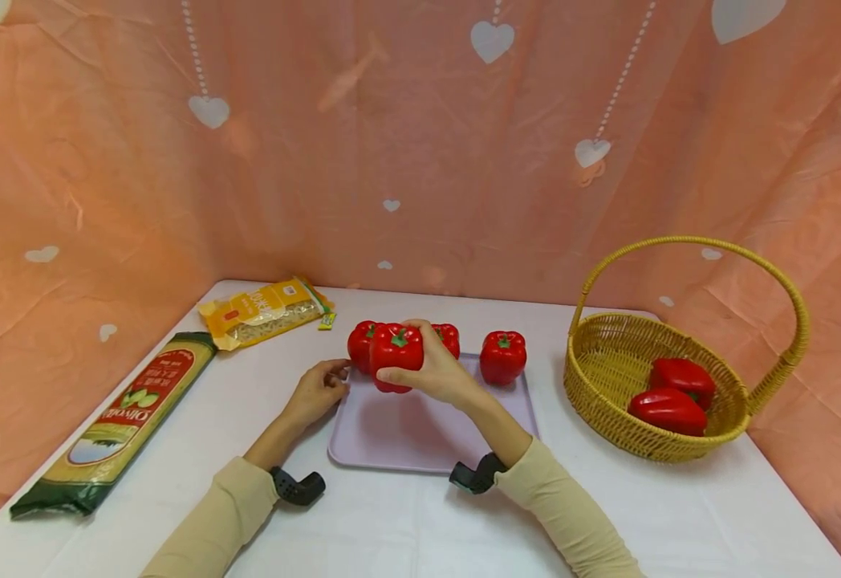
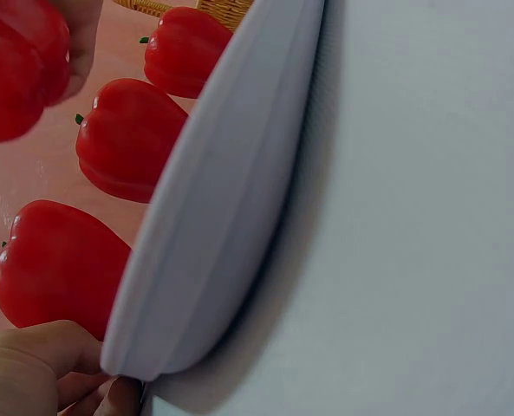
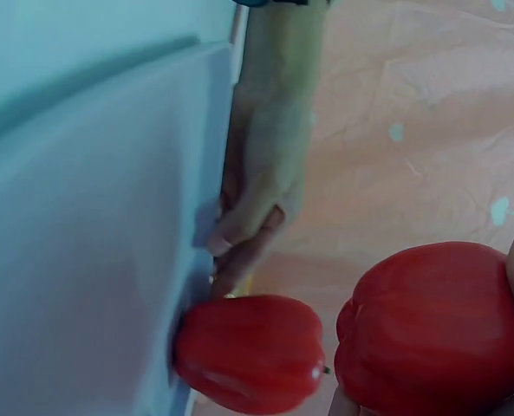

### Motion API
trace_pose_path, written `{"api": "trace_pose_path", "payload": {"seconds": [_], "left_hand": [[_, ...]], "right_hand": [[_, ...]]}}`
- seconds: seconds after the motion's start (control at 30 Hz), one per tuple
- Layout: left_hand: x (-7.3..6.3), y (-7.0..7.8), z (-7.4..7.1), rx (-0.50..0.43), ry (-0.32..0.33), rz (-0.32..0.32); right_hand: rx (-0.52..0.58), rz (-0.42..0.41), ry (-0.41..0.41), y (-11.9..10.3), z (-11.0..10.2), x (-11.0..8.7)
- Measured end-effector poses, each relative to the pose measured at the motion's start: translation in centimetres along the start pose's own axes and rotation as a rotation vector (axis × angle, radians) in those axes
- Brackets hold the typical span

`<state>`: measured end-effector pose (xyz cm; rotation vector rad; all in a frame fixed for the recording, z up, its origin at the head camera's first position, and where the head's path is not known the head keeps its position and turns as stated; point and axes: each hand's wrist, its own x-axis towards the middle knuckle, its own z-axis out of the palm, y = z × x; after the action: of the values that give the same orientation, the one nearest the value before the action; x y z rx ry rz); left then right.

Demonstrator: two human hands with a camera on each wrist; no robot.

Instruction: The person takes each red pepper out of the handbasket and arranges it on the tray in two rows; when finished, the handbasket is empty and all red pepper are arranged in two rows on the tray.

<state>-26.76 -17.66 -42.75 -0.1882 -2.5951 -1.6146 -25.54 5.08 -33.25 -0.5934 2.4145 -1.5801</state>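
A red bell pepper [image 1: 395,357] is in my right hand [image 1: 440,371], gripped between thumb and fingers above the lilac tray [image 1: 409,441]. My left hand [image 1: 317,392] is at the tray's left edge; in the left wrist view its thumb and curled fingers [image 2: 61,347] pinch the tray's corner. Three more red peppers stand along the tray's far side: a left one [image 1: 360,343] partly behind the held pepper, a middle one [image 1: 448,337] partly covered by my right hand, and a right one [image 1: 503,358]. The right wrist view shows the held pepper [image 3: 434,329] apart from the tray.
To the right stands a yellow wicker basket [image 1: 608,421] with a tall arched handle and two red peppers [image 1: 669,411] inside. At the left lie a long green-and-gold package [image 1: 120,421], a yellow bag [image 1: 265,311] and a small yellow-green packet [image 1: 327,321]. A pinkish curtain hangs behind the table.
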Motion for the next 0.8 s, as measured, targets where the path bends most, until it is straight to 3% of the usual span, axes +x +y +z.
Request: {"api": "trace_pose_path", "payload": {"seconds": [0.2, 0.4, 0.8], "left_hand": [[0.0, 0.1, 0.0, 0.0, -0.007, -0.001], [0.0, -0.2, 0.0, 0.004, -0.01, -0.002], [0.0, -0.1, 0.0, -0.004, -0.008, 0.029]], "right_hand": [[-0.02, -0.01, -0.03, 0.8, 1.0, 0.4], [-0.031, -0.035, -0.003, 2.0, 2.0, 0.9], [-0.17, -0.136, 0.023, 3.3, 3.1, 1.4]]}}
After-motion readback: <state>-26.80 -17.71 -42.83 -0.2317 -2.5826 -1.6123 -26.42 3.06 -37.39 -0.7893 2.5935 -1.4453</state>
